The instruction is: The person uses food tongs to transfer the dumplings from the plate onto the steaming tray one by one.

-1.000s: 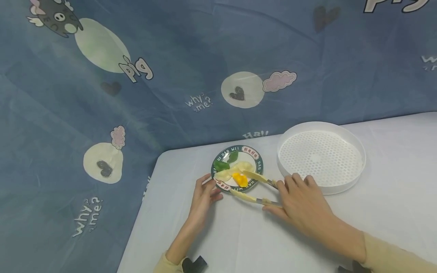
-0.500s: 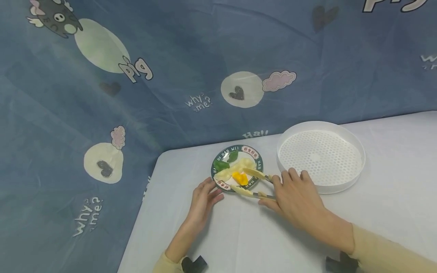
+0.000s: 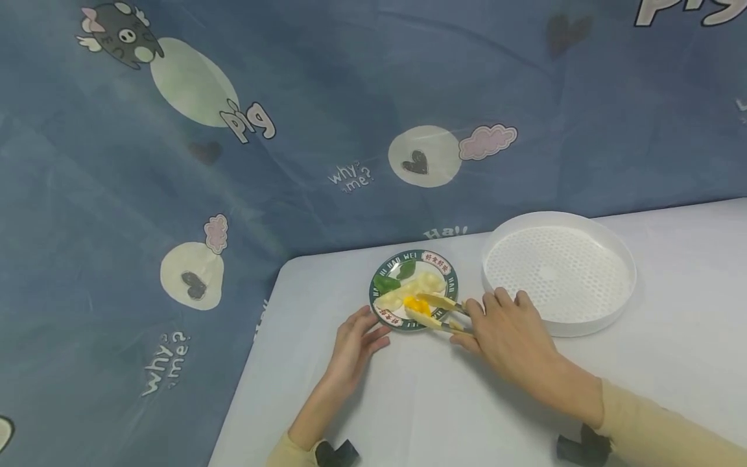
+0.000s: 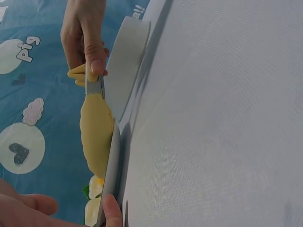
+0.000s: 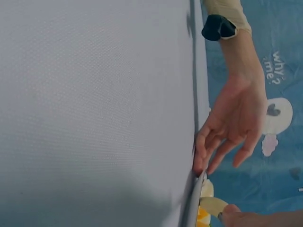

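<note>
Pale-yellow-tipped metal tongs (image 4: 96, 132) flank a small, bright yellow-orange piece (image 3: 416, 305).

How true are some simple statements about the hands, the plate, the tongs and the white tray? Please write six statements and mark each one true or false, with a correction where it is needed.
1. The right hand holds the tongs. True.
2. The left hand holds a second pair of tongs. False: the left hand touches the edge of the plate.
3. The green pieces and the yellow piece are on the plate. True.
4. In the head view, the white tray stands to the right of the plate. True.
5. The tongs are inside the white tray. False: they are at the yellow piece.
6. The table is black. False: the table is white.
</note>
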The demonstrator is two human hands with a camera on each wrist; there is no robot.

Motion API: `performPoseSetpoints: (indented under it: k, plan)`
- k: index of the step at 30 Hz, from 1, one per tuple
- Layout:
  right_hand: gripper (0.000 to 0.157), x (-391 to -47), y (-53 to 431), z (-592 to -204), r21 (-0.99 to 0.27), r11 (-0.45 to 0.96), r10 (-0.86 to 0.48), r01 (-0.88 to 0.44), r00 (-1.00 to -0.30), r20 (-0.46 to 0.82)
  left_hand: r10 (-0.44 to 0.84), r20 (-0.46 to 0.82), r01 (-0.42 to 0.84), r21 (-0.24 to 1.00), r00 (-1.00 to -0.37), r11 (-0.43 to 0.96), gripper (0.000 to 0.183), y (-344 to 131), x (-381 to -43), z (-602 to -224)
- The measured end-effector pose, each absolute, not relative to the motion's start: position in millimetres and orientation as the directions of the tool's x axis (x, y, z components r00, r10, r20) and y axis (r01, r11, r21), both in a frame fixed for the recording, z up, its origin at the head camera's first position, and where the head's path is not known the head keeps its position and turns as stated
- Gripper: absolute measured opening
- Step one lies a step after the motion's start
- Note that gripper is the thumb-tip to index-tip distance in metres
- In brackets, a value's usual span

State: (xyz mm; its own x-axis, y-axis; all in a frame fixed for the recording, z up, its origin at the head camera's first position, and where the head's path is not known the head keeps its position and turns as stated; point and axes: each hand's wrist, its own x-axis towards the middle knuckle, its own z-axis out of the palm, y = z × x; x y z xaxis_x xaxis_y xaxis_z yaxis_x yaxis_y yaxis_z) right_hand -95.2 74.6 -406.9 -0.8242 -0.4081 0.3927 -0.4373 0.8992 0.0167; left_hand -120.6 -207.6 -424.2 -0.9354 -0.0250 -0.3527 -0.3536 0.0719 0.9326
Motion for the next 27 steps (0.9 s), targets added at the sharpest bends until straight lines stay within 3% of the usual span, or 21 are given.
performPoseSetpoints:
  k: [7, 27]
  plan:
    - [0.056, -97, 77, -407, 0.031, 0.903, -0.402, -0.429, -0.815, 0.418, -0.002, -0.327, -0.326, 0.942, -0.945, 0.083, 0.070, -207, -124, -424]
    - [0.058, -81, 101, -394, -0.026, 0.942, -0.313, -0.333, -0.907, 0.283, -0.021, -0.351, -0.352, 0.931, -0.936, 0.100, 0.070, -205, -125, -427]
